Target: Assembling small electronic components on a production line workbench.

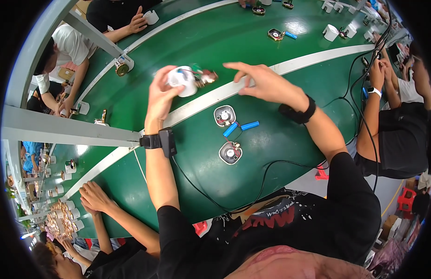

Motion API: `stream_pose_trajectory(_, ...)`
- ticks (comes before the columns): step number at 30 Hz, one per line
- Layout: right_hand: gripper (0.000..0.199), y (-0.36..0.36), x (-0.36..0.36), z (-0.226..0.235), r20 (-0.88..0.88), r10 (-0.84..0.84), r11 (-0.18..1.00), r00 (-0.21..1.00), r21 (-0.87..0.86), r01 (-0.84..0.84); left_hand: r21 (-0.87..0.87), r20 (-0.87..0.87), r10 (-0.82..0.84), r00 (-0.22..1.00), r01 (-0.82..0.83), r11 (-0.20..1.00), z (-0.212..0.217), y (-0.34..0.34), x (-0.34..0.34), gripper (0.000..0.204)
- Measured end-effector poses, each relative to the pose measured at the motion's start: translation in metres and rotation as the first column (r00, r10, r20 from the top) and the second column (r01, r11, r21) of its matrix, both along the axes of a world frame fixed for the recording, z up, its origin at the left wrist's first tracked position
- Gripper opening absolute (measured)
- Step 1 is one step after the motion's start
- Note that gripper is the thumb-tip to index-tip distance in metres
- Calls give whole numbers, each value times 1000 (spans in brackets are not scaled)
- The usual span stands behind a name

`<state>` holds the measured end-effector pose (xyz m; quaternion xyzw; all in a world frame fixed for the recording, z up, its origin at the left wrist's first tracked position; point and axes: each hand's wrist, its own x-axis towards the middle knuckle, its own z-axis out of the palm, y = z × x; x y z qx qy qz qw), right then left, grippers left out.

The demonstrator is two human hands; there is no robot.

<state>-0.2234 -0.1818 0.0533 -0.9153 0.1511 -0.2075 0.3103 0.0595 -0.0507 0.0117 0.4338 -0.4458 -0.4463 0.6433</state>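
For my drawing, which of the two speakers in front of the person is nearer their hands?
The upper speaker, nearer the white strip; the lower speaker lies nearer the shirt.

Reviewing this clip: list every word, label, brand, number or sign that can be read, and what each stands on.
Black fabric short-sleeved shirt, camera wearer's own: pale lettering in the red-and-white chest print; wording not copied here.
White rounded plastic housing in the left hand: no text can be made out.
Two blue cylinders at centre: any markings too small to read.

White housing (188, 86), green tabletop (285, 139)
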Motion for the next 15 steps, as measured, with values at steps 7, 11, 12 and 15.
stream_pose_trajectory(7,43,20,-14,-16,-499,225,959,837,-36,-280,-29,534,582,613,-675,737,-22,0,34,69)
stream_pose_trajectory(11,37,40,1,-17,-602,162,957,782,-99,-274,-64,660,557,504,-701,710,-18,3,38,76)
stream_pose_trajectory(12,33,40,3,-16,-647,172,959,743,-63,-277,-66,665,560,495,-708,703,-17,5,39,79)
stream_pose_trajectory(15,26,21,0,-8,-632,266,961,728,112,-254,-150,684,614,394,-747,648,-9,7,42,82)
